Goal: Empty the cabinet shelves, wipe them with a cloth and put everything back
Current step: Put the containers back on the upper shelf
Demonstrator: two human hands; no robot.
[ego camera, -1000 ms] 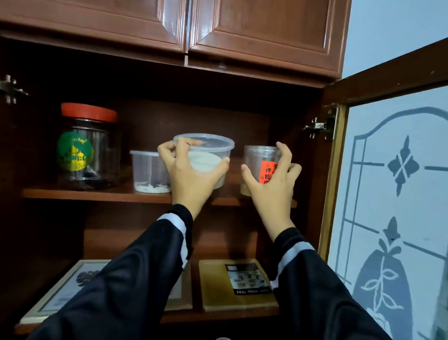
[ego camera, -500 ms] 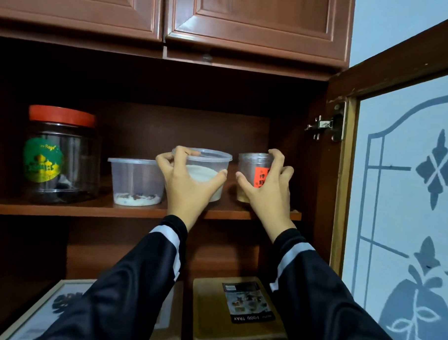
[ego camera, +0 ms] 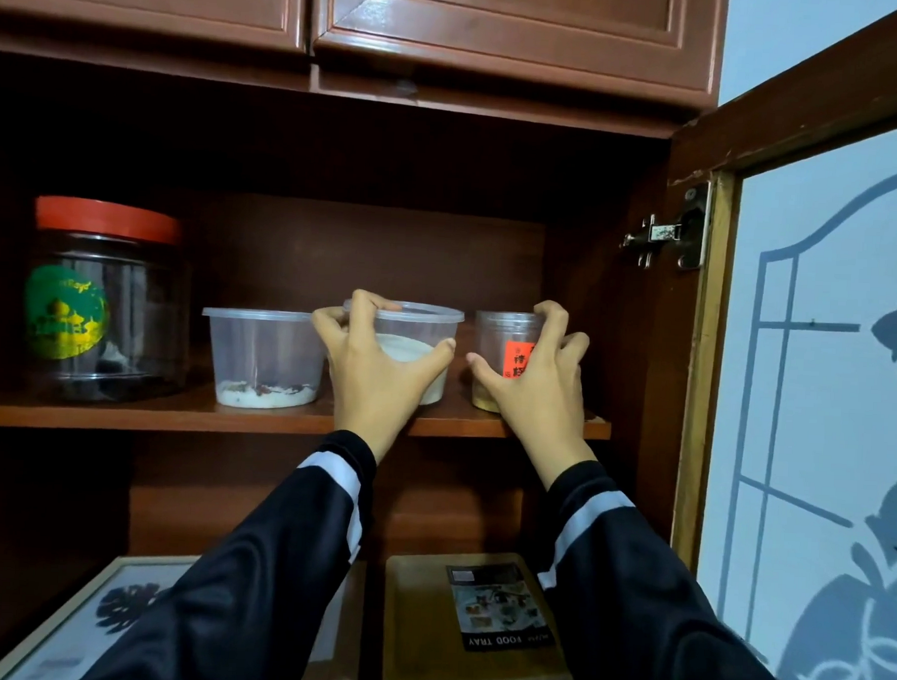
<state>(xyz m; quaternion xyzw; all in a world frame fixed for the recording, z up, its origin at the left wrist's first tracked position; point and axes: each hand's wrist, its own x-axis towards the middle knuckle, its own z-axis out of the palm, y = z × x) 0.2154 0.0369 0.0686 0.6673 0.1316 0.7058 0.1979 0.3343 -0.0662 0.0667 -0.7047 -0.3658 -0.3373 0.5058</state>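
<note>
Head view, looking into an open wooden cabinet. Middle shelf [ego camera: 176, 414] crosses the centre of the frame. Left hand [ego camera: 378, 367] grips a clear lidded tub [ego camera: 411, 330] holding white powder: fingers hooked over the lid's rim, thumb pressed to the side wall. Right hand [ego camera: 532, 379] grips a small clear jar [ego camera: 498, 337] with a red label, fingertips curled over its top, thumb on the near side. Tub and jar sit close together at centre-right of the shelf, apparently standing on the board; the hands hide part of their bases. Just left of the held tub, a second clear tub [ego camera: 263, 357] with pale residue at the bottom. At the shelf's left end, a large clear jar [ego camera: 103, 304] with red lid and green-yellow sticker. Both forearms in black sleeves with a white band at the cuff. Lower shelf, bottom of frame: a framed print [ego camera: 90, 617] at left, a tan food tray [ego camera: 424, 621] with a printed label at centre. Cabinet door [ego camera: 818, 407] swung open at right, frosted glass with grey floral pattern; metal hinge [ego camera: 667, 236] on its frame.
</note>
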